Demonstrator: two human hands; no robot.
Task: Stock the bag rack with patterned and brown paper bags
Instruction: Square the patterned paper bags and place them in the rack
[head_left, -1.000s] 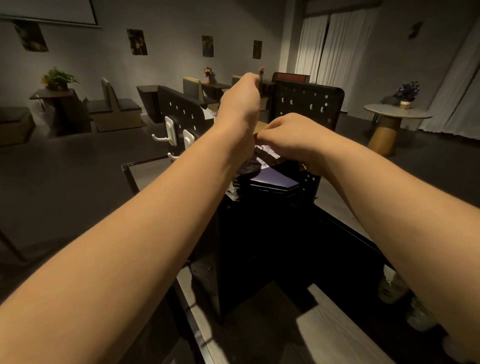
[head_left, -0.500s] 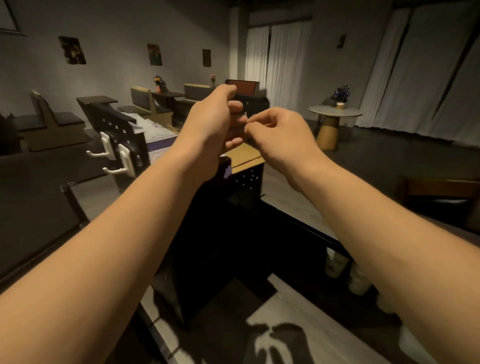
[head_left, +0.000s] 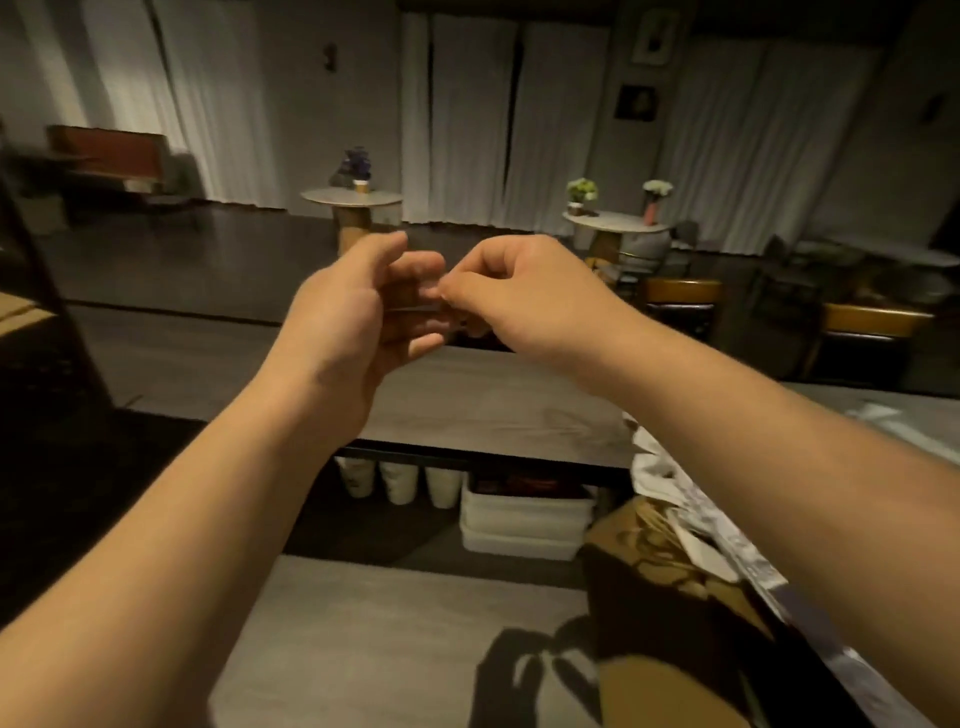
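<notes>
While my left hand (head_left: 358, 317) and right hand (head_left: 514, 293) meet above the far counter (head_left: 493, 410), fingers curl loosely, holding nothing I can make out.

A matt, pale wood-grain finish is seen on the counter top (head_left: 483, 400) and the lower shelf (head_left: 374, 639). White tubs (head_left: 524, 519) underneath look like smooth plastic. Brown paper bags (head_left: 670, 566) at the right appear matt and creased, next to something crinkly and shiny, possibly foil (head_left: 727, 525). Curtains (head_left: 467, 119) look like soft cloth.
</notes>
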